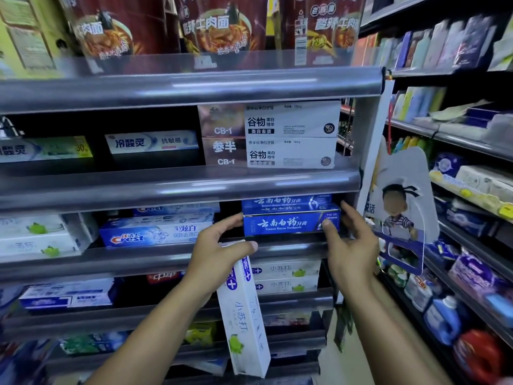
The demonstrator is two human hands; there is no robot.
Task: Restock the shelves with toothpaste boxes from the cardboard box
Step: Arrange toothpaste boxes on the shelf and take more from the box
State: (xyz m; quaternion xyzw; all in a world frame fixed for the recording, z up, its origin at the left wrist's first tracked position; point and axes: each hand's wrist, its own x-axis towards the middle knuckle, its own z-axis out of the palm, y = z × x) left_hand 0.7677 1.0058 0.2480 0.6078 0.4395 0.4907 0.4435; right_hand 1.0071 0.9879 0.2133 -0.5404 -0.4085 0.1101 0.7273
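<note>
A blue toothpaste box [288,224] lies at the front of the third shelf [166,259], under two more blue boxes [286,202]. My right hand [351,245] holds the blue box's right end, thumb on its face and fingers round the end. My left hand [222,252] touches the box's left end with its fingertips while its thumb clamps a white toothpaste box [244,312] that hangs downward in front of the lower shelves. The cardboard box is out of view.
Crest boxes [150,234] and white boxes [39,237] fill the same shelf to the left. White CB-1 boxes [277,134] sit on the shelf above. Matching white boxes [286,277] sit one shelf down. A cartoon hanging display [399,207] and side shelves [472,190] crowd the right.
</note>
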